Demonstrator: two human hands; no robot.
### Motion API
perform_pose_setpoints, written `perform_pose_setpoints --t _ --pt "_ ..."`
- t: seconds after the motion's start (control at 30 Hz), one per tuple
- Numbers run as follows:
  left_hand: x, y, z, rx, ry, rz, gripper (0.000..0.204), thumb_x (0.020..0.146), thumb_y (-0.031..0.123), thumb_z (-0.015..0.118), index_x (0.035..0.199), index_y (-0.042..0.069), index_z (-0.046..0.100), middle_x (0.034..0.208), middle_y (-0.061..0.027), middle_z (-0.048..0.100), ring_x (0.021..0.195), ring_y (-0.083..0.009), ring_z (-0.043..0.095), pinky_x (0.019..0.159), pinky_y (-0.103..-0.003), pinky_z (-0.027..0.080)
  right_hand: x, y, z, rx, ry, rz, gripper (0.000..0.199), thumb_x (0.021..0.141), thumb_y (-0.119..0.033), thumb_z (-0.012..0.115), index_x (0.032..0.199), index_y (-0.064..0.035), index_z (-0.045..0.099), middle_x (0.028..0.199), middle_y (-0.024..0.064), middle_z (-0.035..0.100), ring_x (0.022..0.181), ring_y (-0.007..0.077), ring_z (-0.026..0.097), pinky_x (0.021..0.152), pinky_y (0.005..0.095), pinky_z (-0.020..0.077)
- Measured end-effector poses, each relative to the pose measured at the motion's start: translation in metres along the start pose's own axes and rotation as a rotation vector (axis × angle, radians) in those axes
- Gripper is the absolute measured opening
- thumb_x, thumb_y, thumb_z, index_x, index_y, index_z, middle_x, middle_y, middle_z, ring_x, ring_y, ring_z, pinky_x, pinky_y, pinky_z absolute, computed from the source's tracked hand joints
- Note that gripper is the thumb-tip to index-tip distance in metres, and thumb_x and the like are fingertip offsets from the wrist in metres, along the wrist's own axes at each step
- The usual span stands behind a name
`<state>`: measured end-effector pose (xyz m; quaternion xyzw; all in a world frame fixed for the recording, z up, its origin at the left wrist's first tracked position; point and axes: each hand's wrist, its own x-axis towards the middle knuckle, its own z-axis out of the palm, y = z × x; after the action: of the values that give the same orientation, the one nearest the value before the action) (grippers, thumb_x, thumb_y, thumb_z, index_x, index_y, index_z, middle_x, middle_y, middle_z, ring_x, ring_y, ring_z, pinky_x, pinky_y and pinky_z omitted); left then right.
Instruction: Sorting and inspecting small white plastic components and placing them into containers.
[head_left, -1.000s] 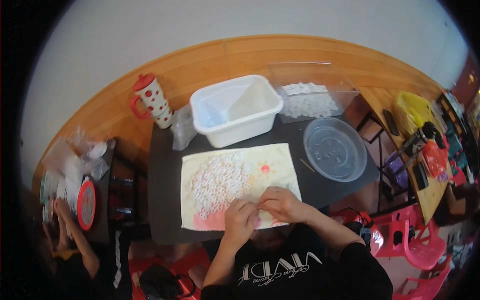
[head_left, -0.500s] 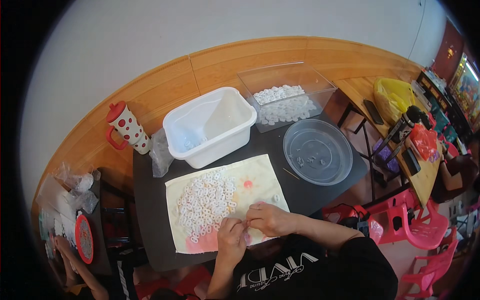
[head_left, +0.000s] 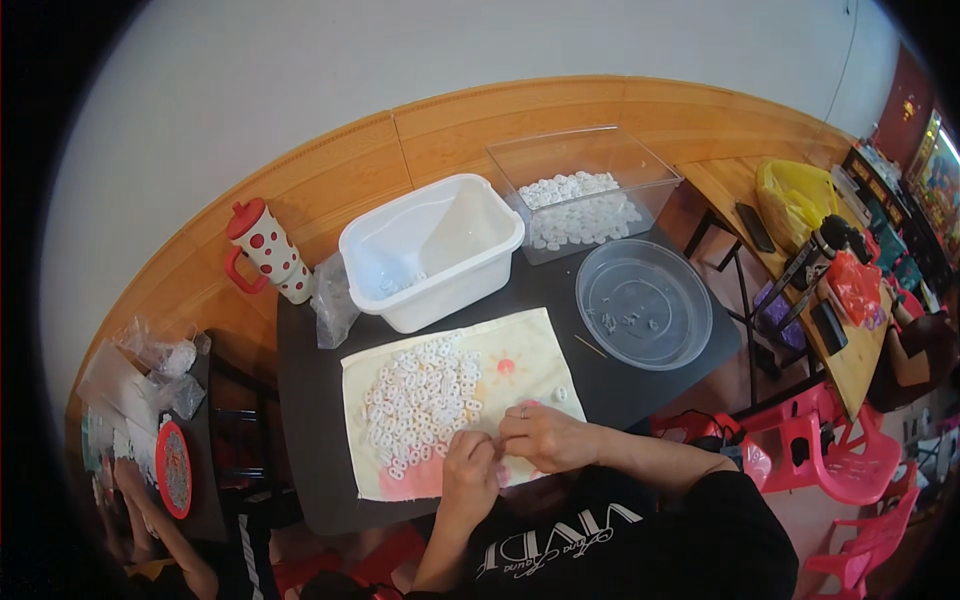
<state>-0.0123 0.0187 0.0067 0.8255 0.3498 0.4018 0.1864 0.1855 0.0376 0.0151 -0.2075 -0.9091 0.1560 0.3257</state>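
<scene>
My left hand [head_left: 468, 478] and my right hand [head_left: 548, 438] meet at the near edge of a pale yellow cloth [head_left: 530, 345]. The fingers of both are pinched close together, and whatever sits between them is too small and too covered to make out. Just left of my hands, a heap of small white oval pieces with holes [head_left: 420, 395] is spread over the cloth. One single white piece [head_left: 561, 394] lies apart near the cloth's right edge, beyond my right hand.
Behind the cloth stand a white plastic tub [head_left: 430, 290] and a clear box [head_left: 655, 205] with many white pieces. A clear round tray [head_left: 690, 335] holds small dark bits beside a thin stick [head_left: 590, 346]. A dotted tumbler [head_left: 268, 250] stands far left; another person's hands [head_left: 130, 480] work by a red tray [head_left: 163, 470].
The whole view has shifted slightly, so the table sits a little further right. My hands stay together in the same spot with small finger movements. The other person's hand has moved up slightly.
</scene>
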Motion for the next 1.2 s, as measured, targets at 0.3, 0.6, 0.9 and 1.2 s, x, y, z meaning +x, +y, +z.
perform_pose_setpoints --t 0.3,0.6,0.9,1.2 --pt "-0.005 0.002 -0.004 -0.071 0.055 -0.103 0.033 0.078 -0.006 0.063 0.111 -0.003 0.065 0.094 -0.0168 0.065 0.084 -0.0355 0.059 0.072 -0.042 0.050 0.024 0.016 -0.067 -0.261 0.489 0.111 0.017 0.068 0.009 0.065 0.080 -0.0028 0.060 0.081 0.0108 0.062 0.074 0.0295 0.062 0.064 0.0386 0.0492" --pt "-0.007 -0.002 -0.006 -0.111 0.165 -0.029 0.028 0.077 -0.006 0.064 0.105 -0.003 0.066 0.091 -0.0171 0.065 0.082 -0.0357 0.059 0.070 -0.042 0.050 0.076 0.090 -0.182 -0.487 0.780 0.501 0.005 0.088 -0.003 0.064 0.090 0.0000 0.067 0.077 0.0136 0.067 0.070 0.0167 0.063 0.060 0.0304 0.0475" --pt "-0.014 -0.002 -0.004 -0.171 0.437 -0.235 0.019 0.082 -0.008 0.061 0.099 -0.003 0.066 0.086 -0.0168 0.065 0.079 -0.0328 0.062 0.071 -0.039 0.050 0.071 0.027 -0.015 -0.279 -0.153 0.212 0.026 0.076 -0.005 0.070 0.103 -0.0061 0.070 0.109 0.0154 0.063 0.101 0.0343 0.058 0.086 0.0435 0.0482" --pt "-0.015 -0.004 -0.003 -0.137 0.440 -0.255 0.013 0.083 -0.006 0.062 0.095 -0.002 0.066 0.085 -0.0157 0.065 0.079 -0.0328 0.062 0.070 -0.038 0.049 0.022 0.026 -0.050 -0.197 -0.183 0.242 0.031 0.073 0.002 0.069 0.103 -0.0052 0.069 0.117 0.0169 0.062 0.103 0.0363 0.059 0.092 0.0424 0.0493"
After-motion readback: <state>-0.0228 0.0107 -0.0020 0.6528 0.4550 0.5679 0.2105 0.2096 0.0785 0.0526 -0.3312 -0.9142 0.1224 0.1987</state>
